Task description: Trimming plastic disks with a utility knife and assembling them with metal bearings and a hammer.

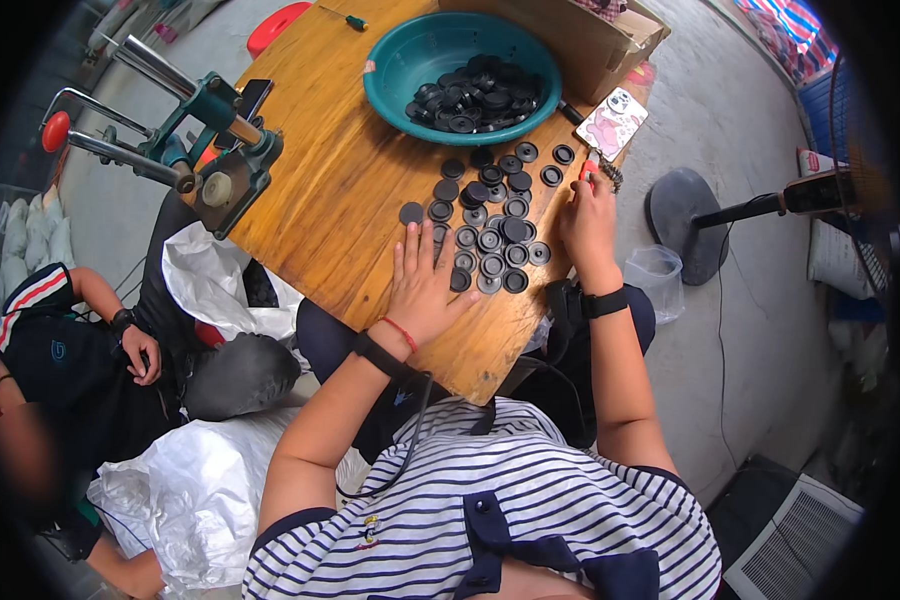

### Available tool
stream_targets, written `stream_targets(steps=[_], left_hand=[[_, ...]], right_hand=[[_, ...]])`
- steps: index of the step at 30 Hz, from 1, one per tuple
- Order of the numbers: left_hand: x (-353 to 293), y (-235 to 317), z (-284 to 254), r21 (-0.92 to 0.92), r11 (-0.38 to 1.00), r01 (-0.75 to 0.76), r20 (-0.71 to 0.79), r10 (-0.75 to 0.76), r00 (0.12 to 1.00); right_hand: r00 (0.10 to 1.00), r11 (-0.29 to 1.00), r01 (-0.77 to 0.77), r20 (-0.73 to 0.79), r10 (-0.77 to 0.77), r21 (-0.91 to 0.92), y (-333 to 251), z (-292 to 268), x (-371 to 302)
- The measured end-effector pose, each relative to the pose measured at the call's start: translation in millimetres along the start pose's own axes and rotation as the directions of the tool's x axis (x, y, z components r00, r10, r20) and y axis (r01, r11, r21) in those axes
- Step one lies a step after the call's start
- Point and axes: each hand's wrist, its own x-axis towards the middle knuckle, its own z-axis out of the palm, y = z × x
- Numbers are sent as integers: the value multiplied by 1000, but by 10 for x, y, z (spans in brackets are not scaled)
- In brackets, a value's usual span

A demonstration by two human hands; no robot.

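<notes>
- Your black discs (489, 240) lie loose on the wood table (320, 190), in a bunch by its right edge, btwn the green basin (394, 72) and the near corner.
- More of the same, the disc pile (485, 92), sit in the basin, up by the far edge.
- Each one prob. feels light and stiff, like hard rubber or plastic; can't tell which. Prob. won't break easily.
- Flat faces may slide on smooth wood, so a soft push w/ your fingertips should do.
- Best hold, I'd say: pinch the round rim, thumb on one side, finger across. Some show a raised ring w/ a dip inside; a few look plain on top.
- Your L hand (425, 295) is palm down, wide and flat, fingers a bit apart, at the left side of the bunch. It's right up against discs there; no grip on any that you can see.
- Your R hand (590, 230) is at the right edge, fingers close together. Tips are at a small red thing (589, 170); can't tell if you hold it or just touch it.
</notes>
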Motion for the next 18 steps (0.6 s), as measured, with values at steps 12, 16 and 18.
stream_targets(steps=[12, 16, 18], left_hand=[[683, -78, -621, -304, 946, 117, -225, -191, 956], [850, 63, -646, 45, 971, 234, -40, -232, 972], [828, 17, -567, 34, 972, 234, -35, -233, 972]], right_hand=[[972, 995, -44, -235, 21, -93, -52, 120, 90], [985, 987, -156, -84, 153, -28, 72, 94, 42], [987, 986, -158, 0, 158, 49, 154, 15, 36]])
